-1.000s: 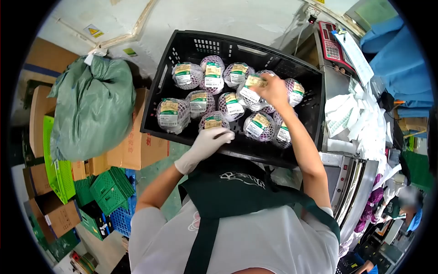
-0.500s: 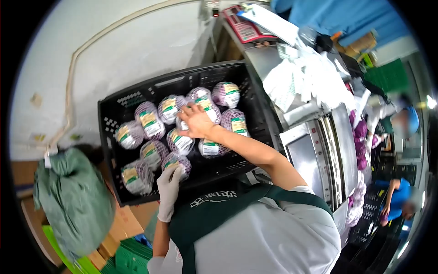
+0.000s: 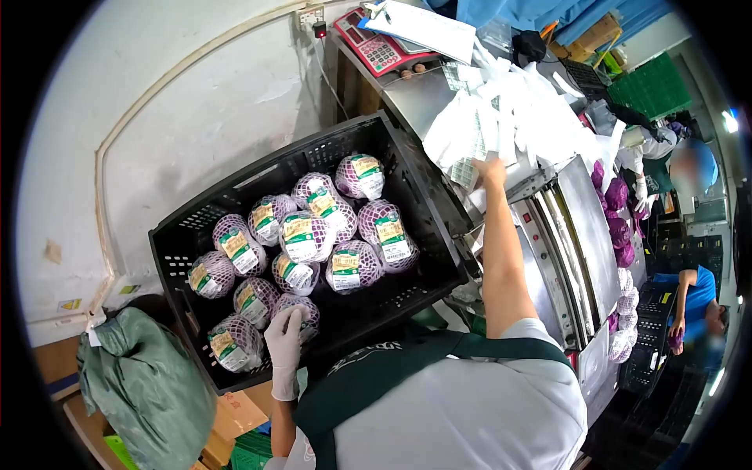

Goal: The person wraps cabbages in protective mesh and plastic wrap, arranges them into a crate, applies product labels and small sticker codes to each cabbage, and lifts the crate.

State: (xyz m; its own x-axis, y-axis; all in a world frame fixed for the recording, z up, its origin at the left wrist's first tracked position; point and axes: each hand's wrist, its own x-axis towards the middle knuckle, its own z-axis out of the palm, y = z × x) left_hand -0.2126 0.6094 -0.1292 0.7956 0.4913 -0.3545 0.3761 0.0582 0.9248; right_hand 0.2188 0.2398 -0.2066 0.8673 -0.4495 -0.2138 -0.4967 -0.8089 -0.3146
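In the black crate [image 3: 251, 188], white-netted purple cabbages [image 3: 317, 243] bear green-and-gold labels [image 3: 392, 229]; hands [image 3: 285, 345] apart, grips unclear.

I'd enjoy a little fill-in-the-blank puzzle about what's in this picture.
1. The left hand wears a white ____.
2. The right hand, at the white papers, is ____ the crate, not inside it.
3. The crate holding the net-wrapped bundles is coloured ____.
4. The bulging bag near the cardboard is coloured ____.

Missing words: glove; outside; black; green.
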